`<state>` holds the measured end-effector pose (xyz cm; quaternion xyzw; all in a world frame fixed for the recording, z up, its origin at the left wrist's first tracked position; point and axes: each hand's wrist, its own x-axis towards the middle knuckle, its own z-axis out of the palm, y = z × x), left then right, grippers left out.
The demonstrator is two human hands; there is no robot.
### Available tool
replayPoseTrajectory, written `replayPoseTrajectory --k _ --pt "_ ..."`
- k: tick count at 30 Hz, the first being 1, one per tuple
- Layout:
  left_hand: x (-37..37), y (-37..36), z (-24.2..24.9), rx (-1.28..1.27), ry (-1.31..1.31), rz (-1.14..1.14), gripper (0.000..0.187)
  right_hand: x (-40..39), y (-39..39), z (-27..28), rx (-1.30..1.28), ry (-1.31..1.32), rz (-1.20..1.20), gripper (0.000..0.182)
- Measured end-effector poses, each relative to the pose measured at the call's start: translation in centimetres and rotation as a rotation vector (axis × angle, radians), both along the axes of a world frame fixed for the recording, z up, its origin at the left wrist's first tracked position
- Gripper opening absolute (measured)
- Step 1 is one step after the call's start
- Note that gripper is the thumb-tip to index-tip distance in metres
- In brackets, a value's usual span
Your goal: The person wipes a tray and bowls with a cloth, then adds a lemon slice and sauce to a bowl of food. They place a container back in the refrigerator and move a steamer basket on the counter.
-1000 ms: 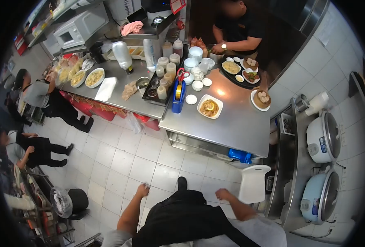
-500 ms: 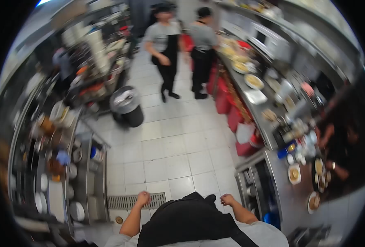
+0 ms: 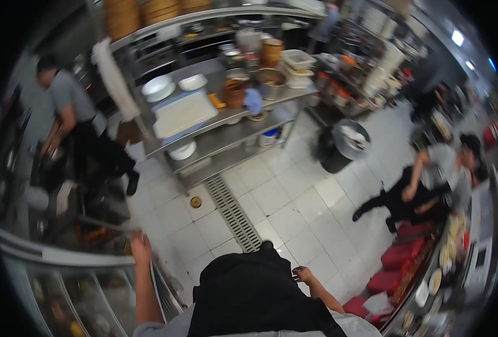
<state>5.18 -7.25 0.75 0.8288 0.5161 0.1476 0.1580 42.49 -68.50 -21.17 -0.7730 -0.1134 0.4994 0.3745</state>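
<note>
My left hand is stretched forward at the left, its fingers loosely extended and slightly blurred. Nothing shows in it. It overlaps the corner of a glass-topped cabinet in this view. On the other side of my black apron, my right hand hangs over the tiled floor with its fingers a little apart and holds nothing.
A metal shelf table ahead carries a white tray, bowls and pots. Beyond its right end stands a black bin. A person works at the left; others stand at the right by a food counter. A floor drain runs ahead.
My view has swung to the left. The shelf table and bin now lie ahead, the food counter is at far right, and a person and the glass-topped cabinet have appeared at left.
</note>
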Motion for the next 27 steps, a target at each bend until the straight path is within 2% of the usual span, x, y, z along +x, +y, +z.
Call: replayPoseTrajectory --k 1,2,3,4,5,6,7,8,9,10,11,12,13,14,16,18,19,20,22,23,24,26,27 --pt "1.8 -2.0 6.6 0.33 -0.075 0.074 0.037 1.6 0.1 -2.5 0.016 0.053 0.083 0.03" --pt "2.1 -2.6 13.1 0.51 -0.205 0.004 0.036 2.4 3.9 3.2 -0.191 0.277 -0.125 0.031" --pt "2.4 -3.5 19.2 0.801 -0.235 0.034 0.034 3.7 5.7 3.6 -0.272 0.252 0.105 0.036" --pt "1.9 -4.5 24.5 0.984 -0.222 0.114 0.034 6.0 6.2 1.7 -0.346 0.219 0.327 0.044" --pt "0.7 -5.4 28.1 1.133 -0.218 0.268 0.033 8.4 6.4 -2.3 -0.279 0.158 0.413 0.042" --pt "-2.1 -4.7 30.5 1.398 -0.164 0.382 0.032 10.0 6.7 -5.3 -0.205 0.099 0.485 0.04" --pt "-4.5 -4.4 33.2 1.569 -0.061 0.431 0.031 11.5 9.1 -5.0 -0.224 0.075 0.527 0.037" --pt "-7.5 -3.8 35.1 1.7 0.063 0.546 0.032 11.2 14.2 1.8 -0.441 0.143 0.287 0.037" --pt "-10.7 -3.1 36.3 1.826 0.188 0.66 0.033 13.1 16.5 0.5 -0.444 0.035 0.443 0.036" --pt "-13.9 -1.9 37.0 1.83 0.182 0.658 0.033 14.4 18.5 1.7 -0.287 0.068 0.341 0.035" --pt "-16.9 -0.8 37.6 1.891 0.304 0.743 0.035 17.0 19.1 -3.0 -0.031 -0.132 0.522 0.034" --pt "-18.4 -0.3 37.9 1.951 0.426 0.826 0.038 17.0 23.2 2.2 -0.196 -0.004 0.281 0.032" --pt "-18.3 -0.4 38.3 1.97 0.414 0.82 0.038 18.5 25.5 2.9 -0.11 0.055 0.271 0.032" --pt "-18.0 -0.3 38.6 1.947 0.456 0.824 0.037 19.2 28.0 4.2 -0.124 0.008 0.237 0.033" --pt "-18.2 -0.1 38.5 1.931 0.485 0.822 0.035 21.4 31.7 3.9 0.026 -0.063 0.336 0.036" --pt "-19.8 0.8 38.1 1.903 0.584 0.943 0.033 22.7 34.8 5.5 -0.025 -0.063 0.329 0.036" --pt "-20.0 1.4 38.0 1.906 0.566 0.93 0.033 24.6 35.2 1.9 0.14 -0.25 0.613 0.036" --pt "-20.3 1.8 38.1 1.914 0.588 0.946 0.033 25.2 36.0 2.6 0.144 -0.25 0.597 0.036" --pt "-21.8 3.1 38.1 1.93 0.619 0.946 0.032 25.2 38.5 4.5 -0.058 -0.167 0.514 0.038" --pt "-23.1 3.6 37.6 1.859 0.712 1.024 0.035 25.9 38.3 3.2 0.032 -0.31 0.722 0.028" --pt "-23.3 3.8 37.6 1.783 0.808 1.102 0.037 26.0 38.2 2.4 0.032 -0.295 0.729 0.028" --pt "-23.6 4.2 37.1 1.783 0.807 1.061 0.043 26.8 38.6 1.2 -0.074 -0.308 0.79 0.021" --pt "-24.4 4.6 36.6 1.665 0.824 1.121 0.047 27.4 39.0 -0.2 -0.142 -0.249 0.839 0.019"
